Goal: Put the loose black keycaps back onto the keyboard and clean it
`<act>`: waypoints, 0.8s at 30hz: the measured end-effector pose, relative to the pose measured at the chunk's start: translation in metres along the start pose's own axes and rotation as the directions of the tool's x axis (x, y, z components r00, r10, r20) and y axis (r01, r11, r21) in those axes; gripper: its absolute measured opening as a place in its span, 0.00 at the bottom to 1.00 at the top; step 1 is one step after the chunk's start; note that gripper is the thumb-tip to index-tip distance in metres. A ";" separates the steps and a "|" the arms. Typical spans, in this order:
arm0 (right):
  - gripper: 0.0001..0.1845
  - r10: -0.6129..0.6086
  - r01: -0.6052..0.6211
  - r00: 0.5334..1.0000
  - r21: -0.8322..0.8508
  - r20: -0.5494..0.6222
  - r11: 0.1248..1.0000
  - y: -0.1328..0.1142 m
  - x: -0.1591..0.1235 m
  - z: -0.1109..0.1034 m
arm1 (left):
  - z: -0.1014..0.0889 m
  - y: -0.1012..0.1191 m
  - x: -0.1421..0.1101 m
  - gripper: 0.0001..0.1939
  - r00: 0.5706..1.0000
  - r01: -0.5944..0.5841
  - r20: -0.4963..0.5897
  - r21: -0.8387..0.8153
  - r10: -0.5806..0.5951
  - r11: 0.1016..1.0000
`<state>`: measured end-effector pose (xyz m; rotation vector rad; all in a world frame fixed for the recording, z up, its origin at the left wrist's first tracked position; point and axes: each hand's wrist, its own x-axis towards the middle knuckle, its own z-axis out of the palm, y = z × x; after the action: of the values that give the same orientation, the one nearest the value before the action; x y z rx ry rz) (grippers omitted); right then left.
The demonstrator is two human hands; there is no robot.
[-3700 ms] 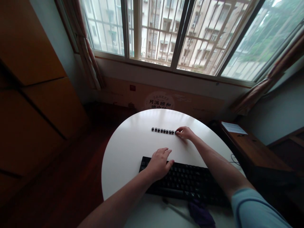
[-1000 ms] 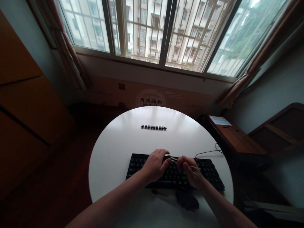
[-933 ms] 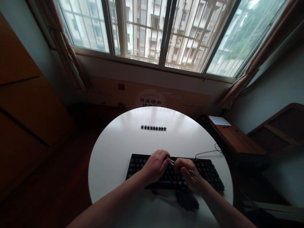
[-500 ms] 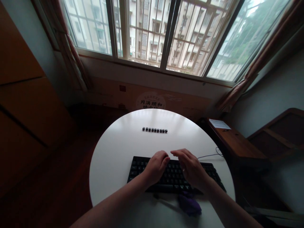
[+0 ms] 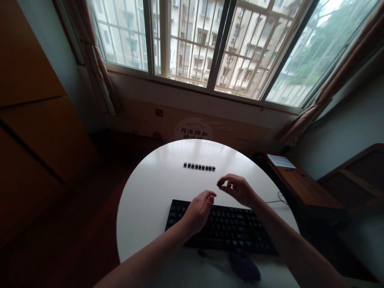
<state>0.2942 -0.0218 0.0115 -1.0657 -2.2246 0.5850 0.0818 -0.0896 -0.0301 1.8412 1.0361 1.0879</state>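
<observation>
Between the thumb and fingers of my right hand [image 5: 240,189] is a small black keycap [image 5: 220,184], held above the white table beyond the keyboard. My left hand [image 5: 200,210] is over the left-middle part of the black keyboard [image 5: 234,228], its fingers curled together toward the thumb; what they hold, if anything, is hidden. Farther back, a row of several black keycaps [image 5: 199,167] lies on the round white table [image 5: 144,200]. Both forearms cover parts of the keyboard.
Close to me, a purple cloth [image 5: 244,266] and a dim, thin tool with a dark end [image 5: 202,253] lie in front of the keyboard. A cable [image 5: 277,201] runs off its right side. Beyond the table's right edge stands a wooden desk [image 5: 309,188] with a paper [image 5: 281,161].
My right hand has moved away from the keyboard, forward toward the keycap row, and a keycap now shows in its fingertips. My left hand stays nearly where it was. The view has shifted slightly.
</observation>
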 end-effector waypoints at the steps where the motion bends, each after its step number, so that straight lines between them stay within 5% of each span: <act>1: 0.14 0.086 -0.087 0.996 -0.064 -0.015 0.994 0.015 0.013 -0.005 | 0.000 0.000 0.000 0.24 1.000 0.012 -0.003 0.048 -0.012 0.999; 3: 0.14 0.231 -0.219 0.972 -0.190 0.044 0.957 0.048 0.039 -0.014 | 0.001 -0.001 0.000 0.20 1.000 0.023 0.015 0.167 -0.026 0.986; 10: 0.07 0.394 -0.310 0.906 -0.391 0.156 0.867 0.120 0.099 -0.008 | 0.006 -0.007 -0.002 0.17 0.996 0.016 0.078 0.333 -0.045 0.943; 24: 0.09 0.454 -0.290 0.864 -0.522 0.218 0.802 0.131 0.120 0.001 | 0.003 -0.002 -0.002 0.17 0.993 0.019 0.104 0.354 -0.060 0.935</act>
<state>0.3038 0.1504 -0.0302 -1.8168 -2.5400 0.4061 0.0840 -0.0914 -0.0334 2.1262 1.2581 0.7986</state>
